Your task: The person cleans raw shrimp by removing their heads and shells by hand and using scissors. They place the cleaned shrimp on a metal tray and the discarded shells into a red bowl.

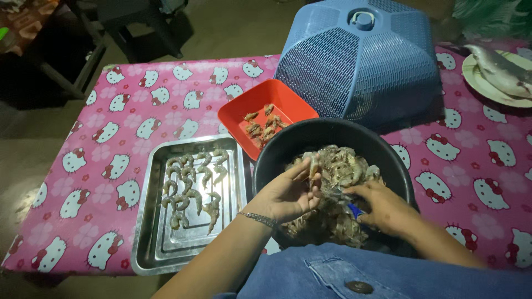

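Observation:
A black basin (288, 145) full of raw shrimp (343, 166) sits at the table's near edge. My left hand (288, 194), with a thin bracelet on the wrist, holds one shrimp (314, 166) upright over the basin. My right hand (382, 206) rests inside the basin and grips a small blue-handled tool (353, 210) close to that shrimp. To the left, a steel tray (149, 243) holds several peeled shrimp (191, 188) in rows. Behind it, a red square dish (244, 111) holds several shrimp heads and shells (265, 126).
A blue mesh food cover (360, 61) stands behind the basin. A plate (476, 83) with a whole fish (501, 69) sits at the far right. The pink patterned tablecloth (111, 138) covers the table. A dark stool (138, 27) stands beyond it.

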